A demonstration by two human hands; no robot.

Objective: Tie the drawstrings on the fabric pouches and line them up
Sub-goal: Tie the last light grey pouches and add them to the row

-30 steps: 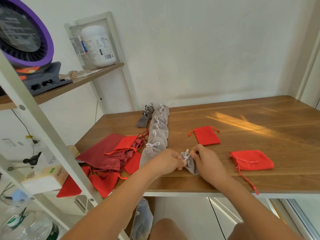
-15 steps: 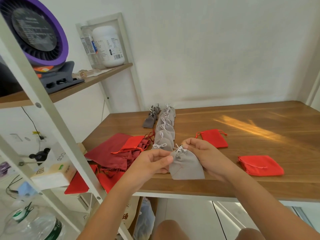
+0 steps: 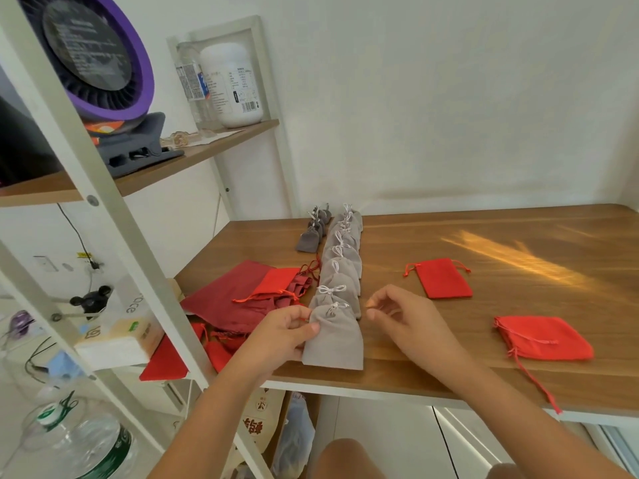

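The nearest grey pouch (image 3: 333, 340) lies flat at the front edge of the tabletop (image 3: 484, 375), its white drawstring tied in a bow at the neck, and it sits at the near end of a row of grey pouches (image 3: 340, 267) that runs away toward the wall. The left hand (image 3: 287, 331) pinches this pouch's left edge just below the neck, thumb on top. The right hand (image 3: 401, 314) hovers just to the right of the pouch, apart from it, with its fingers loosely curled and nothing in them. Two red pouches (image 3: 444, 278) (image 3: 543, 337) lie untied well to the right, and a heap of red and maroon pouches (image 3: 249, 292) sits left of the row
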